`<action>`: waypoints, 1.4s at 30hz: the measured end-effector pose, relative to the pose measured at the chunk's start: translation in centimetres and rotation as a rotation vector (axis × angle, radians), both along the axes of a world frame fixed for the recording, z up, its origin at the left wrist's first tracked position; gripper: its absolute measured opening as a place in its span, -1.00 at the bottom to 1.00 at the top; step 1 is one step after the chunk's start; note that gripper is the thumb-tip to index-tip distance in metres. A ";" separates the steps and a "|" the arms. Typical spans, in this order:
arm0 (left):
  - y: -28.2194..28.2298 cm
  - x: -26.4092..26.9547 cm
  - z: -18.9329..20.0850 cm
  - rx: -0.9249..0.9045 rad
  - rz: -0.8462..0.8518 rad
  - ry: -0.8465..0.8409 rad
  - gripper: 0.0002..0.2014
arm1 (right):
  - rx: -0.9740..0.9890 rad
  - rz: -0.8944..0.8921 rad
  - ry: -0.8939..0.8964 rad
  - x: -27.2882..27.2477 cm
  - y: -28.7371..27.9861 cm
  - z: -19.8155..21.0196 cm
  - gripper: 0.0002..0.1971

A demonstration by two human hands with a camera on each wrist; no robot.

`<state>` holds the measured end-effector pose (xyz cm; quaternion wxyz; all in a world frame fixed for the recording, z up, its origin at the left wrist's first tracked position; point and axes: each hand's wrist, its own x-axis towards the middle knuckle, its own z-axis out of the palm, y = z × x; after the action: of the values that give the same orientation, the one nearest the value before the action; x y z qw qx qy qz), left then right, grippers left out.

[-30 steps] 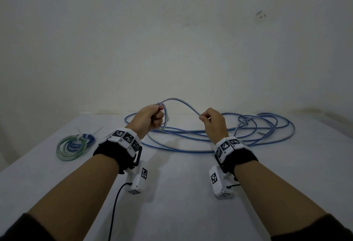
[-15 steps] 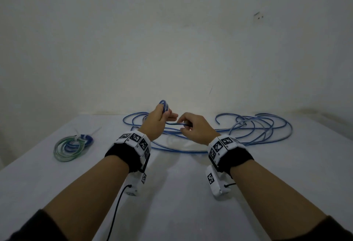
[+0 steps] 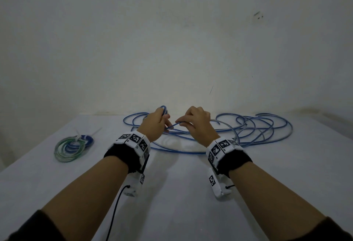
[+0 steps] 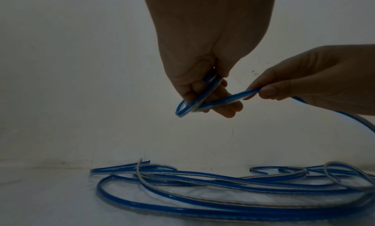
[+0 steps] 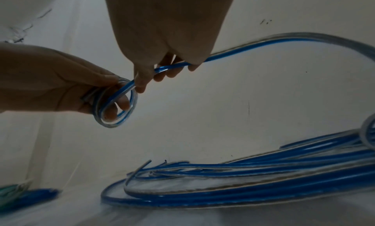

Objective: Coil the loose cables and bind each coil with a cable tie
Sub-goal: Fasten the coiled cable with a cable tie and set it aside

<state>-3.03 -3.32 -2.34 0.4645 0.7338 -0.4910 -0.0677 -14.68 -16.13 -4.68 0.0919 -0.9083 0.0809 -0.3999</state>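
A long blue and clear cable (image 3: 254, 132) lies in loose loops on the white table (image 3: 181, 193), seen also from the wrists as the same cable (image 4: 202, 189) (image 5: 243, 181). My left hand (image 3: 155, 121) holds a small coil (image 5: 115, 104) of it above the table, fingers curled through the loops. The coil (image 4: 190, 104) shows edge-on in the left wrist view. My right hand (image 3: 196, 124) pinches the cable strand (image 4: 229, 99) just right of the coil; the strand (image 5: 263, 48) arcs away to the heap.
Two bound coils, a green one (image 3: 66, 149) and a blue one (image 3: 84, 139) with white cable ties, lie at the table's left. The wall (image 3: 172, 49) rises right behind the heap. Bare table surface lies under my forearms.
My right hand moved left from a wide loop to the left hand, laying another turn on the coil, and now pinches the strand close beside it. The heap shifted slightly.
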 end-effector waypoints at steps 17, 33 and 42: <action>1.1 0.1 0.2 0.054 -0.024 -0.003 -0.65 | -0.143 -0.209 -0.011 -0.3 -0.7 0.2 -0.88; 1.6 1.6 0.9 -0.126 0.080 0.416 -0.59 | 0.478 0.085 0.041 -1.2 -1.6 -1.2 -0.96; 1.9 0.6 1.1 0.013 -0.133 0.599 -0.57 | 0.468 0.084 -0.118 -1.0 -2.3 -0.5 -0.84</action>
<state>-2.38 -1.46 -1.27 0.5784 0.6506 -0.3787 -0.3144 -15.73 -18.47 -5.14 0.3210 -0.8400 0.1280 -0.4183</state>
